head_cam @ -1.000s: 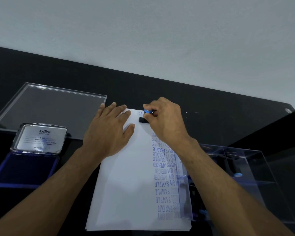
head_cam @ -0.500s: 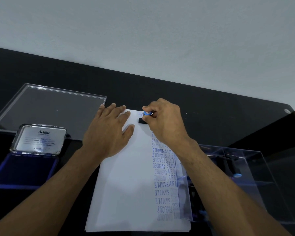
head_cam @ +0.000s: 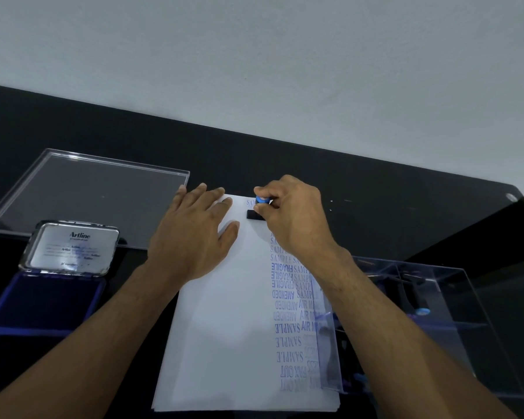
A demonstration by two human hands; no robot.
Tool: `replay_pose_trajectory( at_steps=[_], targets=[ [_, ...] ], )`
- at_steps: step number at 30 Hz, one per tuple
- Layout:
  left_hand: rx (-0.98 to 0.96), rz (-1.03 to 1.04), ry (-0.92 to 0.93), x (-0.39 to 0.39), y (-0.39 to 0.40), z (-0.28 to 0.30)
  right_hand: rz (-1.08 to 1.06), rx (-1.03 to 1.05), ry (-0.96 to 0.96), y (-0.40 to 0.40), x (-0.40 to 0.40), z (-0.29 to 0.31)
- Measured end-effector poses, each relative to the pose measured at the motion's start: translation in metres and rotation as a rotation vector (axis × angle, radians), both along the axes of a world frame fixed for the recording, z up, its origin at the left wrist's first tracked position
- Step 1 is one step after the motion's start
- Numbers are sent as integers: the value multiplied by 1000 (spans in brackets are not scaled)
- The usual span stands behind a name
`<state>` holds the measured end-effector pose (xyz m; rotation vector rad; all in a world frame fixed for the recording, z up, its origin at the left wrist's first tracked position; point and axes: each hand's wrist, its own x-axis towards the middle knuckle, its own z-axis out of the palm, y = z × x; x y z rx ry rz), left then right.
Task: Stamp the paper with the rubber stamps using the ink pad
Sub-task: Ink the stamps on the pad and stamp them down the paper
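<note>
Nothing has moved much: my right hand (head_cam: 291,217) still pinches the blue-knobbed rubber stamp (head_cam: 258,209) at the smooth white paper's (head_cam: 224,328) 12 o'clock edge. My left hand (head_cam: 194,234) lies spread flat at its 10 o'clock. The ink pad (head_cam: 46,300) sits open at 9 o'clock.

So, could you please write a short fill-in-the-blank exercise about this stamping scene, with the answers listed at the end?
1. The right hand grips a stamp whose knob is ____ in colour.
2. The left hand lies flat on the ____ to steady it.
3. The ink pad lies to the left with its lid ____.
4. The name printed inside that lid is ____.

Answers: blue; paper; open; Artline
</note>
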<state>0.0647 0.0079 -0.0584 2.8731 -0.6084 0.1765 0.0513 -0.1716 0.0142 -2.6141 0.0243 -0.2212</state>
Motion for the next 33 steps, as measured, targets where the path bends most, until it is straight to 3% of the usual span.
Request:
replay_pose_trajectory(
  at_steps=[12, 14, 17, 22, 33],
  targets=[
    [-1, 6, 5, 1, 0, -1, -11, 70, -2, 0, 0, -1],
    [-5, 3, 0, 0, 0, 0, -47, 152, -39, -6, -2, 1],
    [-9, 5, -4, -2, 1, 1, -231, 463, -129, -22, -7, 9],
    [-21, 5, -4, -2, 0, 2, -469, 798, -59, -37, -14, 17],
    [-48, 3, -5, -3, 0, 2, -511, 882, -12, -36, -15, 16]
  ],
)
